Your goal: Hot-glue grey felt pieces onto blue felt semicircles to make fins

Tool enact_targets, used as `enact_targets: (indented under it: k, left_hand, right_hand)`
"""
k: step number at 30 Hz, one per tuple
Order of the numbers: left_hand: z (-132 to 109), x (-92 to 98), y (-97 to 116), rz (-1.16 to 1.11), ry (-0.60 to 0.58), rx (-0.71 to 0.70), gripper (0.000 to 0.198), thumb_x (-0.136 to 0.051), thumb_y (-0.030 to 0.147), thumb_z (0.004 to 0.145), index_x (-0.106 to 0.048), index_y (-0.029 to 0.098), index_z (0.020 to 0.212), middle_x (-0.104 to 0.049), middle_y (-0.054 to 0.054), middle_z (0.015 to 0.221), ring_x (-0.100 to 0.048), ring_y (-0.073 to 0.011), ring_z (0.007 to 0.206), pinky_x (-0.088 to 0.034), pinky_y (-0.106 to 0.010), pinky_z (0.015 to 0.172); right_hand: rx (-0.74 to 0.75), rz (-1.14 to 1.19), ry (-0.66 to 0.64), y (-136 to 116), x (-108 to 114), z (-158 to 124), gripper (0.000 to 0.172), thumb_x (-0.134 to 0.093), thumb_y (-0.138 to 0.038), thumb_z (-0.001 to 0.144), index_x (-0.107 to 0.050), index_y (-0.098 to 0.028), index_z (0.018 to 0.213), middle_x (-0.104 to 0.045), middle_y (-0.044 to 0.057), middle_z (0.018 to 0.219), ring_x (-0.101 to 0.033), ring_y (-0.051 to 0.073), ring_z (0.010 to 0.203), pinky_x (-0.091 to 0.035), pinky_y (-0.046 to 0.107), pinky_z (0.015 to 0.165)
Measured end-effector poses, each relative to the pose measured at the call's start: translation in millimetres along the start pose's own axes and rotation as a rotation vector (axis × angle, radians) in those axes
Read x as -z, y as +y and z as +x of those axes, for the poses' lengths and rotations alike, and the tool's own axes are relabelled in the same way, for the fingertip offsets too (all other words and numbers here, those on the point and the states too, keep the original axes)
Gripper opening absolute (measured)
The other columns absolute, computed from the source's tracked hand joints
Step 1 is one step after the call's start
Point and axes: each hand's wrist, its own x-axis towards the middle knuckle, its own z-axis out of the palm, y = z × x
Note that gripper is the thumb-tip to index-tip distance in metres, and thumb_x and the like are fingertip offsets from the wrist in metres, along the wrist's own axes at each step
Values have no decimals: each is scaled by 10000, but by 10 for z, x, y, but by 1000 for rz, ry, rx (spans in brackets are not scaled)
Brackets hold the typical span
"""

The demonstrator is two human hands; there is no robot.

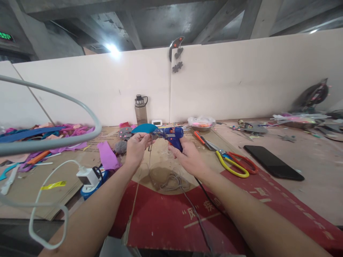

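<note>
My right hand (190, 156) is wrapped round the grip of a blue hot glue gun (175, 136), whose nozzle points left. My left hand (137, 147) is closed in a pinch at the lower edge of a curved teal piece (144, 128) that looks like felt or card. The gun's tip is close to the left fingertips; whether it touches the teal piece I cannot tell. A grey ball of yarn (120, 147) lies just left of my left hand. Below both hands, a loose coil of grey cord (175, 182) rests on the cardboard.
Scissors with red and yellow handles (232, 166), an orange cutter (199, 136) and a black phone (273, 162) lie on the right. A metal bowl (202, 127) and bottle (140, 110) stand behind. Felt scraps (108, 156), a power strip with charger (89, 178) and a grey hose (89, 112) are left.
</note>
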Motion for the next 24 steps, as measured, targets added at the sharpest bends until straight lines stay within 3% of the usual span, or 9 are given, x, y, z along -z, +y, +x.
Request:
enact_targets:
  k: [24]
  left_hand:
    - [-8, 17, 14, 4, -1, -10, 209, -717, 333, 668, -614, 154, 701, -632, -13, 703, -644, -159, 668, -535, -348, 757]
  right_hand:
    - [-22, 9, 13, 4, 24, 7, 225, -450, -326, 859, -536, -193, 1019, -619, 48, 807, -576, 205, 776, -437, 301, 691]
